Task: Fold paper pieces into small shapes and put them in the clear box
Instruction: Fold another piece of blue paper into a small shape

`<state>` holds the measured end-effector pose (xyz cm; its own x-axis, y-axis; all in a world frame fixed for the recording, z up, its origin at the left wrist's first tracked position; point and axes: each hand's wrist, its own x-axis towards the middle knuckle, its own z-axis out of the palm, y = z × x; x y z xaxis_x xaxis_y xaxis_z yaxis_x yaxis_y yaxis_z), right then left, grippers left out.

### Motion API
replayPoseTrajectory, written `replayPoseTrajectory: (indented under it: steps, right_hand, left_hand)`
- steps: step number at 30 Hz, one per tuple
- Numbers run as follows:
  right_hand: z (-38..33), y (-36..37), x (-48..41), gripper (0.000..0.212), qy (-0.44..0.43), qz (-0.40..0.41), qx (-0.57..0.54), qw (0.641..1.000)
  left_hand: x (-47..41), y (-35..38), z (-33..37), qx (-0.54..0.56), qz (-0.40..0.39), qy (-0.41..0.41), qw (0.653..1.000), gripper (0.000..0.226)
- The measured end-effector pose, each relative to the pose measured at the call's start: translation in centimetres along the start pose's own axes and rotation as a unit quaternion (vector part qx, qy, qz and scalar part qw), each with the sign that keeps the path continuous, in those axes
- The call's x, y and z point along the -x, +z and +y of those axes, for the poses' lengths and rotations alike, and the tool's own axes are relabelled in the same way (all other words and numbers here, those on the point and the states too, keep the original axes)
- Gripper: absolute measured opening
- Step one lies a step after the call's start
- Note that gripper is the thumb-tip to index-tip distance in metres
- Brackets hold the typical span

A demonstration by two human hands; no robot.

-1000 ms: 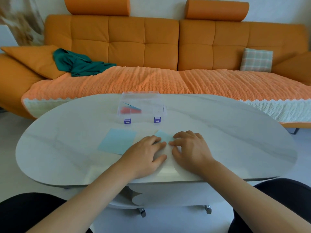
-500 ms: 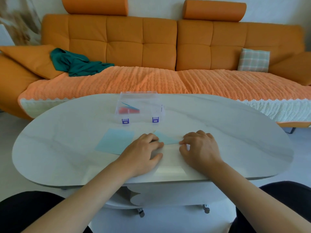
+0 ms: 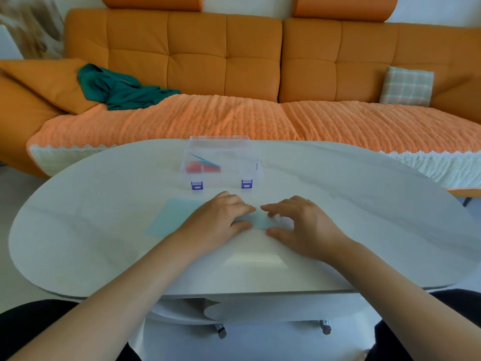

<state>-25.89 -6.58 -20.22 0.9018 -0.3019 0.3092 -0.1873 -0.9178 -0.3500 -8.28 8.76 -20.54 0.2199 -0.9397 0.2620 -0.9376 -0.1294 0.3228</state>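
Left hand (image 3: 218,220), right hand (image 3: 304,225) bare; forearms uncovered; black trousers (image 3: 39,329) on both thighs.

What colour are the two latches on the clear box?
Purple; head view shows both latches on the near side of the clear box.

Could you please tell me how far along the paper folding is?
Done: folded red and teal pieces lie in the clear box. In hand: the left hand and right hand press a pale blue piece on the table. Left: the flat pale blue sheet beside the left hand is unfolded.
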Motion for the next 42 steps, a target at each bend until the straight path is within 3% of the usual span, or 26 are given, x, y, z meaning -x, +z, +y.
replayPoseTrajectory:
  steps: [6,8,11,14,17,21,29,42]
  right_hand:
    - [0.6,0.4,-0.4,0.034,-0.066,0.052,0.058,0.995]
    - [0.5,0.8,-0.7,0.019,-0.108,0.087,0.108,0.985]
    - [0.1,0.6,-1.1,0.017,-0.104,0.098,0.110,0.984]
    - [-1.0,-0.6,-1.5,0.013,0.004,0.074,-0.035,0.997]
    - [-2.0,-2.1,-2.8,0.011,0.126,0.035,-0.236,0.963]
    - [-2.3,-3.6,-4.4,0.009,0.150,-0.037,-0.307,0.939]
    - [-2.1,-1.8,-5.2,0.009,0.136,-0.042,-0.274,0.951]
    - [-2.3,-1.5,-4.9,0.007,0.106,-0.055,-0.168,0.979]
  left_hand:
    - [-0.3,0.0,-0.7,0.002,0.001,0.016,1.000,0.053]
    - [-0.3,0.0,-0.7,-0.024,0.013,0.032,0.999,0.045]
    - [-0.1,-0.4,-0.3,-0.040,0.066,0.035,0.996,0.022]
    - [-0.4,-1.5,0.7,0.098,0.051,-0.059,0.992,0.012]
    - [-0.8,-2.8,1.3,0.270,-0.019,-0.137,0.953,0.006]
    - [-1.0,-3.9,1.5,0.345,-0.031,-0.174,0.922,0.010]
    - [-1.4,-3.3,1.0,0.268,-0.018,-0.228,0.936,0.012]
    - [-0.8,-3.2,1.5,0.177,-0.005,-0.179,0.968,0.016]
